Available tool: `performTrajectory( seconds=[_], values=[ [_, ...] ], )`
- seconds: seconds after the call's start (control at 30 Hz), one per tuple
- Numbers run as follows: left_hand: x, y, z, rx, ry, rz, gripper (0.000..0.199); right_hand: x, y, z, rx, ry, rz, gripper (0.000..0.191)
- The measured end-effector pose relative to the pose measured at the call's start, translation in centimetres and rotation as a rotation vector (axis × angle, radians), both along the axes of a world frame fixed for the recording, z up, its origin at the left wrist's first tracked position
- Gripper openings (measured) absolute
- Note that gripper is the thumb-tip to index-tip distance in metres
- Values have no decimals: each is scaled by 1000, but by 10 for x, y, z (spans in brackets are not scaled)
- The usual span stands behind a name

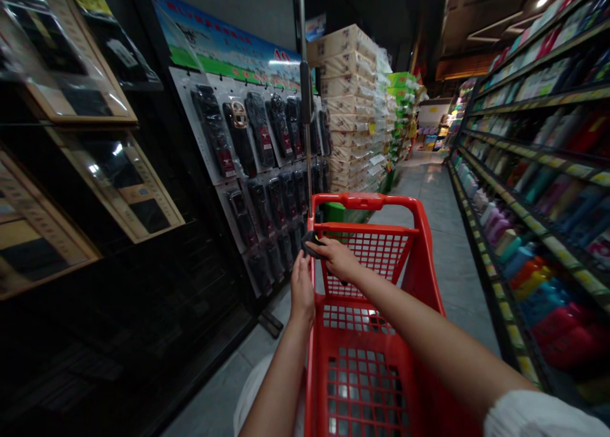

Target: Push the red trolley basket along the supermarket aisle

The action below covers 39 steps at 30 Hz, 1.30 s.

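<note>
A red shopping cart (372,342) with a mesh basket fills the lower middle of the view. At its far left corner, my right hand (336,258) is closed on a small dark object (311,243) with a bit of yellow on it; its exact kind is unclear. My left hand (302,288) lies along the outside of the cart's left rim, fingers stretched up just below the dark object. Behind that corner rises a thin metal pole (309,164) with a black sleeve; whether it joins the dark object is hidden.
Packaged belts (260,129) hang on a display rack to the left, near boxed sets (136,189) on a dark wall. Stacked cartons (345,100) stand beyond. Shelves of bottles (538,234) line the right side, along a grey tiled aisle (422,183).
</note>
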<state>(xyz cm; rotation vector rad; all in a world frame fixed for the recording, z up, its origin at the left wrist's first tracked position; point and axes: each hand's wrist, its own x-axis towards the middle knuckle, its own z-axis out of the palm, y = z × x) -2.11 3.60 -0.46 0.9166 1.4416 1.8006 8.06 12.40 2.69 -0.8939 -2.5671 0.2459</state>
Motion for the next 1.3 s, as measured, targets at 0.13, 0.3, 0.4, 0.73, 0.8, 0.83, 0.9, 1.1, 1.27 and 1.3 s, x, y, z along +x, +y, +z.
performTrajectory(
  seconds=[0.13, 0.3, 0.4, 0.73, 0.8, 0.83, 0.9, 1.1, 1.27, 1.3],
  values=[
    [4, -4, 14, 19, -293, 27, 57, 9, -18, -10, -38, 25, 70, 66],
    [3, -8, 21, 110, -519, -11, 65, 23, -60, -26, -97, 51, 144, 67],
    [1, -11, 20, 105, -536, -19, 70, 34, -87, -34, -110, 14, 169, 69],
    [2, -12, 18, 104, -539, 1, 73, 10, -33, -8, 28, -64, -50, 63],
    [1, -13, 17, 113, -544, -8, 73, 8, -37, -14, -25, -13, -19, 65],
    [0, -13, 17, 118, -548, -19, 74, 10, -43, -18, -52, 13, 12, 67],
    [-1, -15, 17, 132, -548, -39, 76, 18, -62, -28, -110, 64, 101, 70],
    [-7, -13, 20, 90, -455, -68, 77, 42, -95, -51, -439, 339, 329, 70],
    [-4, 12, 34, -45, -343, -26, 68, 27, -48, -52, -771, 675, -71, 57],
    [-3, 17, 35, -74, -285, 10, 66, 20, -35, -50, -764, 733, -149, 60]
  ],
)
